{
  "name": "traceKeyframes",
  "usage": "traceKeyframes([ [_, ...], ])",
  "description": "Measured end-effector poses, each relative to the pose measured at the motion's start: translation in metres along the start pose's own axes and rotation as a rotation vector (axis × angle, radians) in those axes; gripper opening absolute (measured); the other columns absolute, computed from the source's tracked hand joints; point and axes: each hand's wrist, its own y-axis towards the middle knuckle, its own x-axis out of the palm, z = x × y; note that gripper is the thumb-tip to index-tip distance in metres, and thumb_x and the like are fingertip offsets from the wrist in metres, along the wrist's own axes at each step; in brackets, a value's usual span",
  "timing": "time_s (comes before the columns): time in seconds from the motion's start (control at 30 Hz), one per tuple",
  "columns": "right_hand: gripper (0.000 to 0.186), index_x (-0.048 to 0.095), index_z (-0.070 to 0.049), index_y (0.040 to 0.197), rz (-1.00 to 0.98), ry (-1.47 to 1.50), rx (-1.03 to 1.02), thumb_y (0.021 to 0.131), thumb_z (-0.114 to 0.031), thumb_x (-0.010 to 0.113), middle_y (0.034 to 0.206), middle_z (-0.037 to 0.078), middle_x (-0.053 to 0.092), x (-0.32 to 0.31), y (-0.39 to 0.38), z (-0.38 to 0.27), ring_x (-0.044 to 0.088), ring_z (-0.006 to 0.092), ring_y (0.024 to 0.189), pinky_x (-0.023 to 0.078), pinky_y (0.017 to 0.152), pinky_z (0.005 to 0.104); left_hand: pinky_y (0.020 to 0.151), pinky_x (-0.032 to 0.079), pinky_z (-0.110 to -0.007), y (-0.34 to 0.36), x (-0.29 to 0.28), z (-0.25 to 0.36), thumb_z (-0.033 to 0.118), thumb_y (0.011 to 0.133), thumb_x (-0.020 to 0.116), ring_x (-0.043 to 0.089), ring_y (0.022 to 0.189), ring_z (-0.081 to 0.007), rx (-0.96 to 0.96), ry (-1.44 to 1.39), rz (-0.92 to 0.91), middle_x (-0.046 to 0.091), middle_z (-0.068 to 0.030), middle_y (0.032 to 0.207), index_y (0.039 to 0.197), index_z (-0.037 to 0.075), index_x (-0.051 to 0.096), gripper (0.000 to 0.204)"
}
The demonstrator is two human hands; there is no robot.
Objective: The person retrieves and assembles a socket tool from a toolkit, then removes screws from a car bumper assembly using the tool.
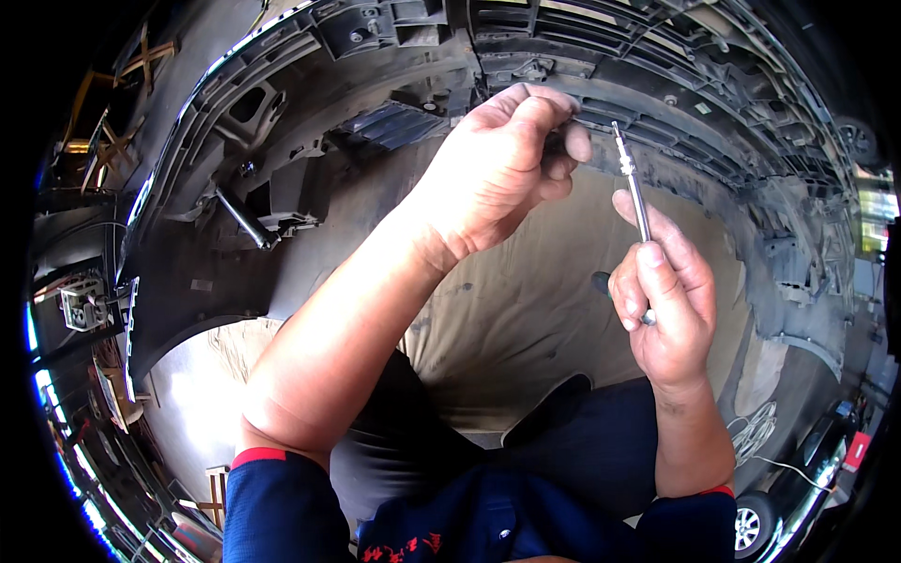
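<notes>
The right hand grasps a slim metal tool, fingers wrapped round its lower end, one finger stretched up alongside the shaft; the tip points upward, near the left hand but apart from it. The left hand is half closed, fingers curled; whether they pinch something small, I cannot tell. Counted: one tool, one dark bumper arching beyond and to both sides of the hands, one tan sheet below them. One cable coil lies below and right of the right hand, near a wheel. The left forearm hides part of bumper and sheet; the right fingers cover the tool's lower end.
</notes>
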Motion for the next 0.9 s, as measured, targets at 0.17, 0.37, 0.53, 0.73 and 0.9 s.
traceKeyframes([
  [0.17,0.04,0.052,0.007,0.143,-0.019,-0.034,0.006,0.108,-0.013,0.049,0.072,-0.004,0.049,0.007,0.002,0.004,0.043,0.003,0.058,0.035,0.05,0.0188,0.064,0.044,-0.027,-0.003,-0.004,0.004,0.021,0.103,0.056,0.049,0.072,-0.0122,-0.023,-0.076,0.009,0.065,-0.0045,0.089,0.107,0.008,0.06,0.015],
  [0.37,0.04,0.053,0.007,0.142,-0.042,-0.034,0.0,0.108,-0.014,0.05,0.076,-0.002,0.054,0.01,0.004,0.006,0.044,0.0038,0.058,0.035,0.05,0.0193,0.063,0.043,-0.027,0.001,-0.011,0.002,0.02,0.102,0.056,0.05,0.072,-0.0128,-0.084,-0.23,0.009,0.064,-0.0038,0.089,0.101,0.007,0.06,0.014],
  [0.53,0.04,0.053,0.006,0.142,-0.023,-0.018,0.009,0.108,-0.014,0.052,0.074,-0.003,0.052,0.012,0.009,0.003,0.044,0.0037,0.059,0.034,0.052,0.0194,0.062,0.041,-0.026,0.006,-0.013,0.001,0.02,0.104,0.052,0.05,0.073,-0.0126,-0.117,-0.277,-0.016,0.059,-0.0019,0.086,0.1,0.007,0.059,0.016],
  [0.73,0.04,0.053,0.003,0.144,-0.053,-0.019,0.057,0.108,-0.014,0.051,0.073,-0.004,0.051,0.006,0.009,0.0,0.044,0.0035,0.061,0.035,0.055,0.02,0.065,0.041,-0.027,0.005,-0.009,-0.003,0.02,0.106,0.052,0.048,0.077,-0.0123,-0.079,-0.182,-0.033,0.057,-0.0018,0.09,0.104,0.006,0.059,0.016],
  [0.9,0.039,0.054,0.002,0.144,-0.037,0.005,0.068,0.108,-0.012,0.051,0.073,-0.004,0.051,0.002,0.009,-0.001,0.044,0.0036,0.063,0.037,0.058,0.0206,0.07,0.042,-0.027,0.005,-0.003,-0.011,0.018,0.104,0.056,0.049,0.082,-0.012,-0.037,-0.136,-0.056,0.057,-0.0026,0.095,0.108,0.005,0.06,0.015],
])
